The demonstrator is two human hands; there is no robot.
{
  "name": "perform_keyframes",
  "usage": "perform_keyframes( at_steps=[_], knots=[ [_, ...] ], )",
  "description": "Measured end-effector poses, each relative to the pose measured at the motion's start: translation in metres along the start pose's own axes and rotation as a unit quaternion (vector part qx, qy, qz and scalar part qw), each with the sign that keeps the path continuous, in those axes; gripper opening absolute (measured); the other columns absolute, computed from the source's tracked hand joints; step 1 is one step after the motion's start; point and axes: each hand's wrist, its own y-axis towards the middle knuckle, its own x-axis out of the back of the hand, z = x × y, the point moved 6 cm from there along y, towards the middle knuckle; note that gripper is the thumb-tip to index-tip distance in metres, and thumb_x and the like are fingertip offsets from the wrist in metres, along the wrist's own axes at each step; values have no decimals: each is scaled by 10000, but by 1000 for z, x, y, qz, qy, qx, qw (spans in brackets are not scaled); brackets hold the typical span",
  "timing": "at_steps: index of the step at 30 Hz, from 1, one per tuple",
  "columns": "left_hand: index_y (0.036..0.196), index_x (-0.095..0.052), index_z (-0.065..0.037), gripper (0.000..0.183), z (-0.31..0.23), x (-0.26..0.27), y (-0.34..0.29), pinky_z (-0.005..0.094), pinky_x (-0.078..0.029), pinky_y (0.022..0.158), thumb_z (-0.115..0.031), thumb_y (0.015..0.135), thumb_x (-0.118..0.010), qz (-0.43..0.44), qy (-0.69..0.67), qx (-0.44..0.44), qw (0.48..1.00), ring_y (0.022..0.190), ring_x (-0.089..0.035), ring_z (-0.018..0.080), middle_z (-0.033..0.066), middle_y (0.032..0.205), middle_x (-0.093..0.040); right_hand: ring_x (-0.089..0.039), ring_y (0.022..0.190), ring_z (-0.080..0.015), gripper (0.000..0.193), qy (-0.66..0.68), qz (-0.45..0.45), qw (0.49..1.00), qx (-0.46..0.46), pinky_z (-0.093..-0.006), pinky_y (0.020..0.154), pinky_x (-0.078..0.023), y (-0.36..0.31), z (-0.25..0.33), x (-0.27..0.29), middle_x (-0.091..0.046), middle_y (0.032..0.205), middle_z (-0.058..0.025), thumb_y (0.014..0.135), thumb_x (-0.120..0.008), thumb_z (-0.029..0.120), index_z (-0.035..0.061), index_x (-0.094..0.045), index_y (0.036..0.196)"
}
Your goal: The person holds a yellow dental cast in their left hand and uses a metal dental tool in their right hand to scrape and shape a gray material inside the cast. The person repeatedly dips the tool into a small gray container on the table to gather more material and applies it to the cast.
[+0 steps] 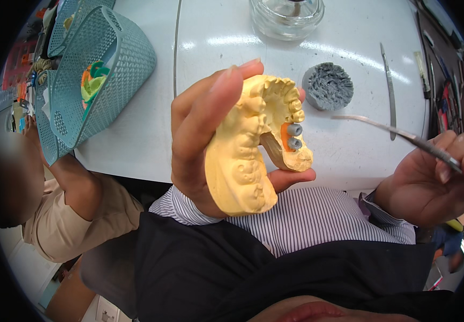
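My left hand (pixel 197 129) is closed around a yellow plaster dental model (pixel 237 166) and holds it up over the table's front edge. The arch of teeth faces up. On the model's right side, two grey wax tooth caps (pixel 294 137) stand beside an orange patch. Off to the right, my right hand (pixel 435 182) grips a thin metal wax carver (pixel 414 140) like a pen. Its bent tip points left, apart from the model. A round block of grey wax (pixel 328 87) with a gouged top lies on the table just beyond the tip.
A glass spirit burner (pixel 287 19) stands at the far middle. A metal scalpel handle (pixel 389 88) lies at right, near a row of tools (pixel 451 80). Blue-green plastic baskets (pixel 135 64) fill the left side. Another person (pixel 76 198) sits at far left.
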Motion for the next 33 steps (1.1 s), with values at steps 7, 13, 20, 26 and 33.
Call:
perform_keyframes(
  at_steps=[7,13,20,26,33],
  knots=[
    [1279,-35,-131,987,-9,-3,1,411,-512,722,-69,587,-735,5,-61,-53,997,964,-488,384,211,1221,-249,-520,951,-235,184,-49,-58,996,-42,-320,861,-410,10,-29,7,-472,1080,-208,885,-319,99,44,-441,1011],
    [1243,-135,-92,918,-16,-2,-3,392,-518,706,-65,560,-748,-23,-113,-43,992,941,-506,360,214,1175,-297,-491,1022,-285,133,-86,-9,993,-77,-347,900,-395,14,-55,-11,-449,1117,-239,883,-328,95,60,-398,990],
    [1238,-169,-76,895,-19,-4,-2,387,-513,717,-61,557,-748,-24,-124,-51,991,963,-492,355,214,1161,-323,-496,1015,-293,116,-112,-12,991,-75,-350,895,-400,16,-58,-13,-457,1112,-240,880,-349,102,71,-397,981],
    [1234,-198,-63,876,-17,-5,-2,382,-509,727,-58,554,-748,-25,-129,-51,990,981,-480,350,215,1148,-345,-491,1022,-292,117,-116,-6,990,-82,-344,899,-395,16,-60,-14,-456,1114,-238,881,-348,104,75,-395,984],
    [1230,-231,-47,854,-11,-7,3,377,-505,738,-54,550,-749,3,-130,-30,991,1002,-467,345,215,1134,-370,-518,982,-268,139,-91,-38,993,-61,-326,871,-413,17,-53,-4,-476,1090,-225,882,-346,103,52,-430,981]
  ],
)
